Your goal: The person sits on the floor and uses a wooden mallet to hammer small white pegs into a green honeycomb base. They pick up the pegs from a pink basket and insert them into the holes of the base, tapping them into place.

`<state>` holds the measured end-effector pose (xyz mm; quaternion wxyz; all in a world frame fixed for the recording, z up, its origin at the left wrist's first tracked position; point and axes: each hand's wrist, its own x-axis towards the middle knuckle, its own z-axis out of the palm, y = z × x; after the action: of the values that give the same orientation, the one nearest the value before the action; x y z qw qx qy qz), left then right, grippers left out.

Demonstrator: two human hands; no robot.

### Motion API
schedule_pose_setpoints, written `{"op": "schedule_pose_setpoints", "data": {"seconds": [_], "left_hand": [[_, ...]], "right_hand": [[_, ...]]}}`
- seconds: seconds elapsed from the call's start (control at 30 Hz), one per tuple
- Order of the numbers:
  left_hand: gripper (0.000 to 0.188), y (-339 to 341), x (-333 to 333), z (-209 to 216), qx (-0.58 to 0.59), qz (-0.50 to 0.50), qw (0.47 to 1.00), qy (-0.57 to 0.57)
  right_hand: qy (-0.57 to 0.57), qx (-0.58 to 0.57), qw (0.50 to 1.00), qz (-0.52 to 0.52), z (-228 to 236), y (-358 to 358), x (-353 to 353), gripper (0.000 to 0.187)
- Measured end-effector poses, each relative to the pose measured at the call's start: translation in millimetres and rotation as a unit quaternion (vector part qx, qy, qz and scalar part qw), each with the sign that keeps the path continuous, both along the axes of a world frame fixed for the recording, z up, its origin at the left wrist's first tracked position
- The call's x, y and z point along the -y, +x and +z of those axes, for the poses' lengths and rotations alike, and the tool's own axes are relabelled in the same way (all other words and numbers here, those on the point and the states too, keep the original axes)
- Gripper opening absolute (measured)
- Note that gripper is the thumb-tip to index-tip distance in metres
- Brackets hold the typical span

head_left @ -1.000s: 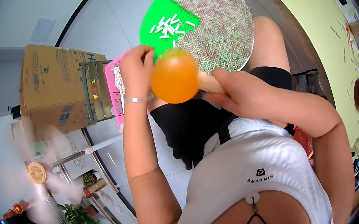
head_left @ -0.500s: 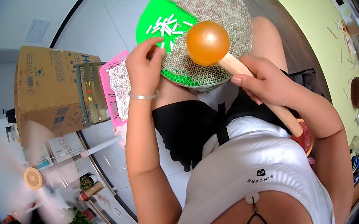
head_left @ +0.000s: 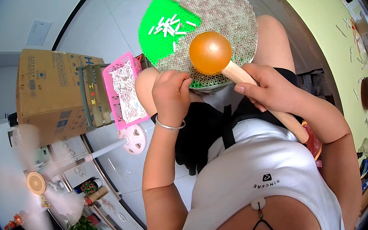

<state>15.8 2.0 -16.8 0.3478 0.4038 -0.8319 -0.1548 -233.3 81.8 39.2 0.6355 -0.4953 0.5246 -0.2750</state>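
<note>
Several right-hand fingers (head_left: 250, 89) grip an orange-headed mallet (head_left: 220, 60).

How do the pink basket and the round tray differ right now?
Shape: the pink basket is oblong with raised, slotted sides, while the round tray is circular.
Contents: the basket holds a loose heap of white sticks; the tray is mostly packed with upright tubes, its bare patch bright green.
Size: the tray looks the wider of the two.
Shared: both carry loose white sticks, though the tray has only a small scatter.
</note>
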Motion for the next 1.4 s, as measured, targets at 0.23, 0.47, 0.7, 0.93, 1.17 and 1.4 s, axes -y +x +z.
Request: {"op": "schedule_pose_setpoints", "data": {"seconds": [0.23,0.47,0.7,0.93,1.17,1.4], "left_hand": [[0.011,5,12,25,-0.069,0.057,0.993,0.081],[0.015,12,89,26,-0.003,0.159,0.976,0.148],[0.012,-20,114,6,0.135,0.018,0.991,-0.016],[0.013,-15,106,17,0.116,0.087,0.972,0.182],[0.014,-18,115,21,0.218,0.016,0.971,0.096],[0.013,-7,101,25,0.073,-0.006,0.976,0.204]], "right_hand": [[-0.098,-0.033,0.994,0.028,20,14,6,0.031],[-0.142,-0.225,0.947,0.181,11,43,20,0.038],[-0.16,-0.138,0.974,0.084,10,8,0,0.038],[-0.002,-0.049,0.999,-0.02,7,-11,-7,0.031],[0.019,0.001,0.998,-0.056,-3,-11,1,0.029],[0.022,0.029,0.997,-0.066,-8,-10,1,0.029]]}}
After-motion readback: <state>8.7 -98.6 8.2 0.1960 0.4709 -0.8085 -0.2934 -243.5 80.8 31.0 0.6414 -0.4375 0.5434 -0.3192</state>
